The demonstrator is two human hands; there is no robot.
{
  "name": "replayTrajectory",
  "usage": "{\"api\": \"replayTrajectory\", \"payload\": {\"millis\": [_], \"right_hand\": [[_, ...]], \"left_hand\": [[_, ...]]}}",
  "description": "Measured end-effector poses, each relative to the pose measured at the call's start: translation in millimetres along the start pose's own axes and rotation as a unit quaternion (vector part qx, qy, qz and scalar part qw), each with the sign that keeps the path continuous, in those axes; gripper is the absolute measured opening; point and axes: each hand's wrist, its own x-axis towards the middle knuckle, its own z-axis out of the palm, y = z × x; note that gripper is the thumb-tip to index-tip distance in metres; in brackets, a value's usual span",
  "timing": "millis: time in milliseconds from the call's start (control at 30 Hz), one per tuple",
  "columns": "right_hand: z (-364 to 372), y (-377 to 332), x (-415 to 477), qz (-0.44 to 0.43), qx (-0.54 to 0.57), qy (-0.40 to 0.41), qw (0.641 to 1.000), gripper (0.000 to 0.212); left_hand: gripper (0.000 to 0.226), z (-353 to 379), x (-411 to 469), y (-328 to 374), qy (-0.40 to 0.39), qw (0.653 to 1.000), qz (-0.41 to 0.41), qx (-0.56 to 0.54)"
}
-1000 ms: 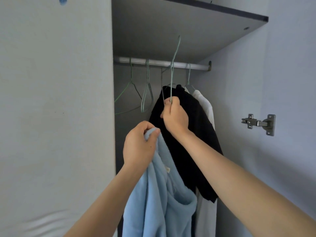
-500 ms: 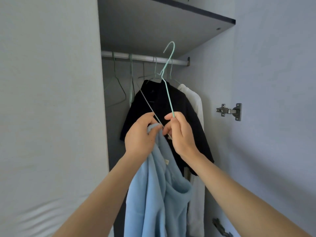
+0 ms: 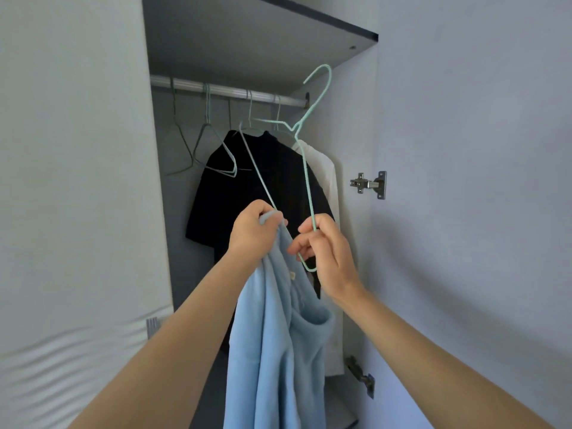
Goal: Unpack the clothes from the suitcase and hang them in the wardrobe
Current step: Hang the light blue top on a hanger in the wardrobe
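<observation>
Facing the wardrobe [image 3: 247, 35], the left hand [image 3: 250, 233] grips a blue top [image 3: 278, 351] at its collar while the right hand [image 3: 328, 252] pinches a green hanger [image 3: 309, 193].

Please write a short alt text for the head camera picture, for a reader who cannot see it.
A person's left hand grips the top of a light blue garment while the right hand holds a green wire hanger before an open wardrobe. On its rail hang a black garment, a white garment and empty hangers.
</observation>
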Motion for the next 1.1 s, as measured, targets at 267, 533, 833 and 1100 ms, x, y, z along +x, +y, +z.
{"api": "replayTrajectory", "payload": {"millis": [267, 533, 833, 1100], "right_hand": [[-43.6, -12.1, -18.0, 0.015, -0.121, -0.024, 0.992, 0.016], [-70.8, -65.9, -5.2, 0.035, -0.141, 0.025, 0.989, 0.021], [-90.8, -125.1, 7.5, 0.084, -0.077, 0.144, 0.983, 0.028], [-109.4, -124.9, -14.9, 0.134, 0.082, 0.168, 0.973, 0.029]], "left_hand": [[0.008, 30.9, -30.9, 24.9, -0.006, 1.000, -0.007, -0.017], [0.012, 50.0, -71.8, 46.4, -0.006, 0.999, 0.033, -0.007], [0.011, 53.2, -119.2, 54.7, -0.051, 0.998, 0.031, 0.036], [0.012, 49.5, -132.3, 61.0, -0.004, 1.000, 0.003, 0.022]]}}
